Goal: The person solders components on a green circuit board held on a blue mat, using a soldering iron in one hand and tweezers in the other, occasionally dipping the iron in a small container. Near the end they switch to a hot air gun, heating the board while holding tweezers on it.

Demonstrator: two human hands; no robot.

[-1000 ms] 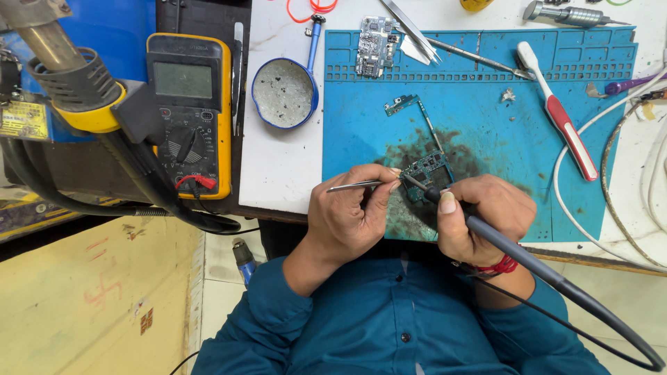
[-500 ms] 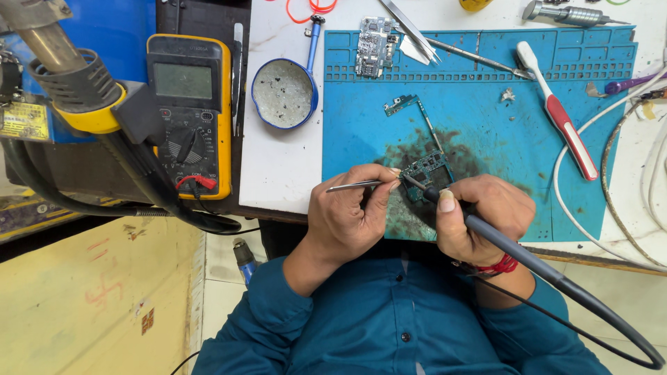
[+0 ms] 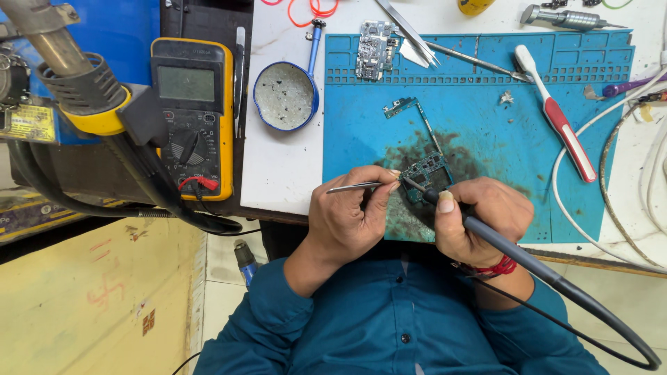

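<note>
Green board under iron and tweezers
Small circuit board (image 3: 425, 169) lies flat, centre frame; soldering iron (image 3: 486, 232) tip and tweezers (image 3: 356, 186) apparently touch it.

A white worktop (image 3: 278, 167), evenly lit and partly covered by a stained blue mat (image 3: 486, 132), is set above a pale tiled floor (image 3: 222, 278), with a yellowish painted surface (image 3: 90, 298) seen at the lower left and a blue panel (image 3: 132, 28) behind the bench.
</note>
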